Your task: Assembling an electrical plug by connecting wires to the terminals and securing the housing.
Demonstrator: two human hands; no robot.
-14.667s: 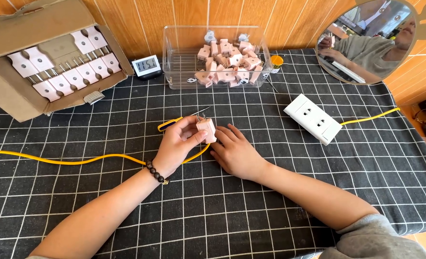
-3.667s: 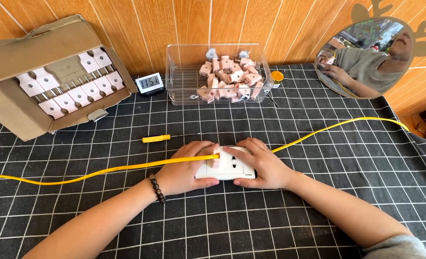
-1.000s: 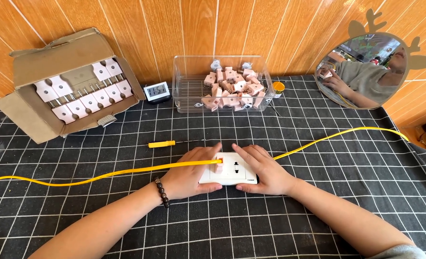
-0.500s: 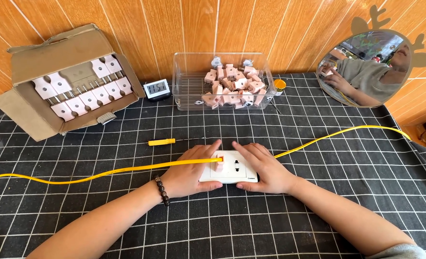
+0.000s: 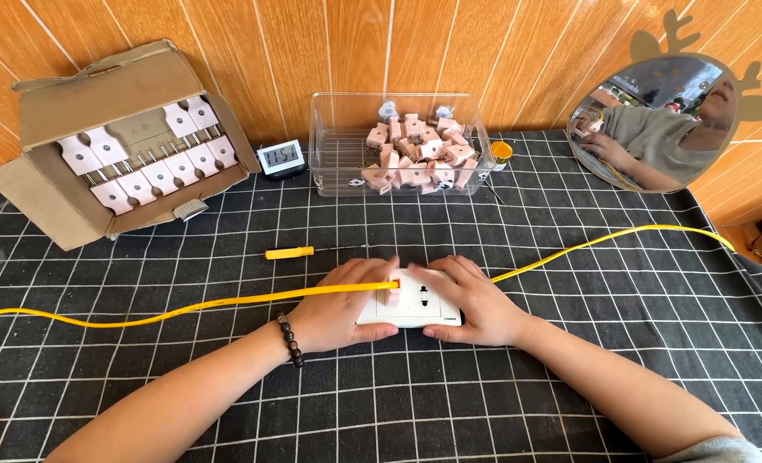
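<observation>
An open brown cardboard box (image 5: 72, 163) of white plugs sits far left on the black grid-patterned cloth (image 5: 570, 343). A yellow cable (image 5: 184, 307) runs rightward past a yellow-handled screwdriver (image 5: 291, 253) (lying apart, untouched). At the centre, the left hand (image 5: 342, 302) curls over a white rectangular wall socket (image 5: 420, 304), pinching a pale pink plug (image 5: 393, 296) there. The right hand (image 5: 471, 300) lies flat, steadying the socket's right end.
</observation>
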